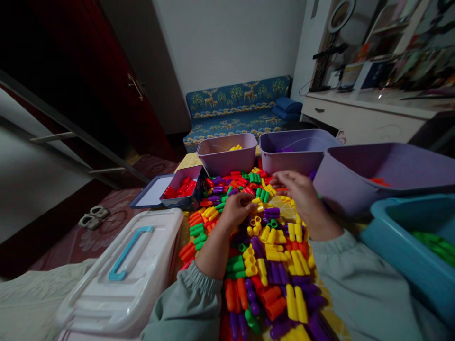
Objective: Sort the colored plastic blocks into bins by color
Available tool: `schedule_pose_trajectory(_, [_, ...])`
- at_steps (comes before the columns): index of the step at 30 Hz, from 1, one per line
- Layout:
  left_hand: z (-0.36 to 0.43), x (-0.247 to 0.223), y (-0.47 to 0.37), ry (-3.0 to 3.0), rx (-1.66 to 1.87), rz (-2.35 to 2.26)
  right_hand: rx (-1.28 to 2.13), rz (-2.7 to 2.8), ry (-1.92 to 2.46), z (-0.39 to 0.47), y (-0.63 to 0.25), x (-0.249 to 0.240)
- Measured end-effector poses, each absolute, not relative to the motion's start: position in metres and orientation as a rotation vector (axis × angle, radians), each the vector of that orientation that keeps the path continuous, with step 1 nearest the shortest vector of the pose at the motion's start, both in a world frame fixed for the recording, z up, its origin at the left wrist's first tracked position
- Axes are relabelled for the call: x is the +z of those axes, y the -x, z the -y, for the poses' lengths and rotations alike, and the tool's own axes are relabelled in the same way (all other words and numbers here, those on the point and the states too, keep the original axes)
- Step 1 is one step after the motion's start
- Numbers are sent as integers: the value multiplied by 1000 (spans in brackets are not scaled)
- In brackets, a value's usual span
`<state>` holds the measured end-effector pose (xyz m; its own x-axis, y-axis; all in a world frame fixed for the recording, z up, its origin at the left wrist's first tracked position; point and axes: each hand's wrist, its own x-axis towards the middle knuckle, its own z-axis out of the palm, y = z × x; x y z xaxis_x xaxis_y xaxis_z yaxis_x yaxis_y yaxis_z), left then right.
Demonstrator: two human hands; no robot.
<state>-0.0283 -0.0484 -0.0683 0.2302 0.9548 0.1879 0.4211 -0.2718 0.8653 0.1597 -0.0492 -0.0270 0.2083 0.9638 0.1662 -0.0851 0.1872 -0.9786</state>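
Observation:
Many small plastic pieces in yellow, red, green, purple and orange lie spread over a yellow patterned cloth (335,310). My left hand (239,208) is over the middle of the pile, fingers curled against a yellow piece (259,204) at their tips. To its right, my right hand (296,189) hovers at the pile's right edge with its fingers spread, and no piece shows in it. Closer to me lie a yellow piece (296,303), orange pieces (235,294) and a purple piece (251,297).
Behind the pile are a lilac bin (227,158) with yellow pieces, a second lilac bin (296,161) and a larger one (341,189). A teal bin (401,246) holds green pieces. Left are a tin (188,201) of red pieces and a lidded box (142,251).

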Motion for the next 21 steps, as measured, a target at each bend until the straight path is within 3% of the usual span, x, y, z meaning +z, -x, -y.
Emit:
schedule_pose_trajectory(6, [49,-66,29,-1840,1038,-1272,484,1770,1390,51,-127,-69])
schedule_pose_trajectory(21, [50,-64,28,-1909,1010,-1327,480,1825,1434,54,-123,-72])
